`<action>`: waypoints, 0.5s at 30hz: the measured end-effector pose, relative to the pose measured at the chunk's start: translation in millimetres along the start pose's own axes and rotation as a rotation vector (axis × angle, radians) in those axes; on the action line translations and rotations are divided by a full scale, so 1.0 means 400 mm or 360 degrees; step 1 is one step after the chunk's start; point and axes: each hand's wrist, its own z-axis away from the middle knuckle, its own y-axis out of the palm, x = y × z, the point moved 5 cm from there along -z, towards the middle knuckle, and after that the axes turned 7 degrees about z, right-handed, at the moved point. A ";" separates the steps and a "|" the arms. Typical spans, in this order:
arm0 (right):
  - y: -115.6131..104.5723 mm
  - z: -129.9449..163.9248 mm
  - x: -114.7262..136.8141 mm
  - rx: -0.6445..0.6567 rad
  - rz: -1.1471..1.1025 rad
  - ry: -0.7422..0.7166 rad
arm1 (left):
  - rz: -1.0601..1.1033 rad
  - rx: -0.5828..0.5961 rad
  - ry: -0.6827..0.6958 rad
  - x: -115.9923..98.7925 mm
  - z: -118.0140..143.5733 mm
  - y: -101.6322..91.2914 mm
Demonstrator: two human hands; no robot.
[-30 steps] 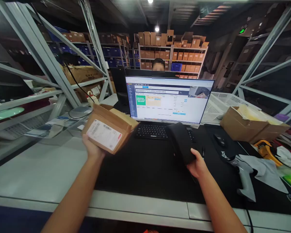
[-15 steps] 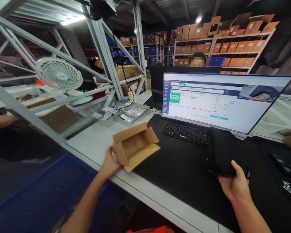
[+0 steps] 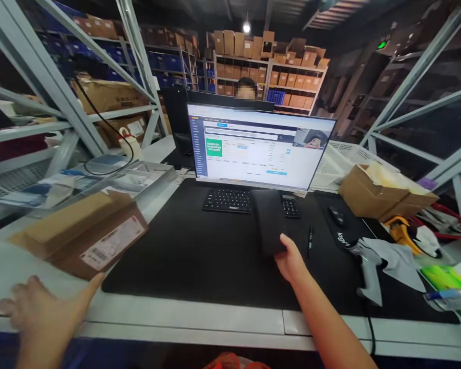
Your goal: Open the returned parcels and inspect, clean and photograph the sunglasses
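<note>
My left hand (image 3: pixel 48 310) is open with its fingers spread, at the front edge of the desk. Just beyond it, apart from the fingers as far as I can see, a brown cardboard box (image 3: pixel 69 251) rests at the left with a barcode label (image 3: pixel 113 243) facing me. My right hand (image 3: pixel 291 260) grips the lower end of a black case-like item (image 3: pixel 268 223), thumb on top and other fingers hidden. That item is over the black desk mat (image 3: pixel 184 251) and covers part of the keyboard (image 3: pixel 227 201).
A monitor (image 3: pixel 249 148) stands behind the keyboard. To the right are a mouse (image 3: pixel 336 216), a pen (image 3: pixel 311 241), a barcode scanner (image 3: pixel 369 274) and an open carton (image 3: pixel 376 192). Grey trays (image 3: pixel 142 179) sit at the left. A person (image 3: pixel 246 92) is behind the monitor.
My left hand has let go of the cardboard box, which now stands further left, turned with its label towards me. My right hand still holds the black item. The view has swung right.
</note>
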 end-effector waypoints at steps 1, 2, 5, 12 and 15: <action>0.006 0.002 -0.004 0.0080 0.0046 -0.0075 | 0.0056 -0.0171 0.0186 -0.054 0.032 -0.029; 0.012 0.006 -0.009 0.0167 0.0094 -0.0111 | 0.0160 -0.0249 0.0396 -0.117 0.066 -0.048; 0.016 0.013 -0.034 0.0284 0.0187 0.0086 | 0.0676 0.0210 0.0922 -0.333 0.150 -0.021; -0.027 0.010 -0.031 0.0316 0.0191 0.0787 | 0.1815 0.1962 0.0354 -0.682 0.202 0.259; -0.039 0.001 -0.007 0.0362 0.0290 0.0720 | 0.1955 0.2039 0.0511 -0.736 0.227 0.293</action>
